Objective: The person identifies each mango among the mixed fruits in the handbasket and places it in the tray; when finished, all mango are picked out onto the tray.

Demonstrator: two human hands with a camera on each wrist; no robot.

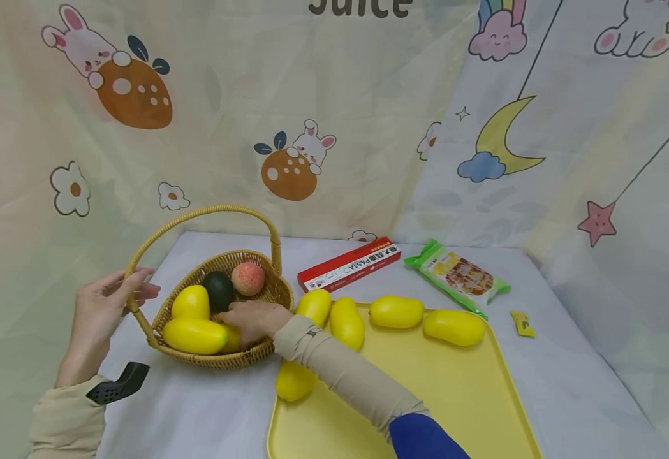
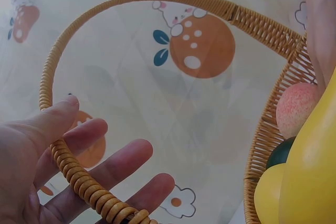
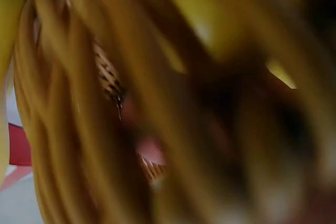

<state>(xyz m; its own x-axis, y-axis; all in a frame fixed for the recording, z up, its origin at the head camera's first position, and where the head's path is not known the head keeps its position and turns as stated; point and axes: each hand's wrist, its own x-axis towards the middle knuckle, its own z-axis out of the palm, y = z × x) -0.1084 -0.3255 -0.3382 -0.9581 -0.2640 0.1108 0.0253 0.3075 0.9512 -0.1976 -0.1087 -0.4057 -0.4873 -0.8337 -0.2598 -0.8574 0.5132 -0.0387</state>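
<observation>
My left hand [image 1: 95, 312] holds the left side of the arched handle [image 2: 84, 179] of a wicker basket [image 1: 213, 362], thumb in front and fingers loosely behind. My right hand [image 1: 254, 319] reaches down inside the basket's near right part and grips a yellow mango [image 1: 232, 338], partly covered by the hand; its fingertips are mostly hidden. Two more mangoes lie at the basket's left, one upright [image 1: 191, 302] and one lengthwise [image 1: 195, 336]. Behind them sit a dark green avocado [image 1: 217, 291] and a pink peach [image 1: 248, 278]. Blurred basket weave fills most of the right wrist view.
Several mangoes [image 1: 396, 312] lie along the far and left edges of a yellow tray [image 1: 443, 389], beneath and beyond my right forearm. Behind the tray are a red-and-white pasta box [image 1: 348, 264] and a green food packet [image 1: 459, 275]. A small yellow sachet [image 1: 522, 324] lies right.
</observation>
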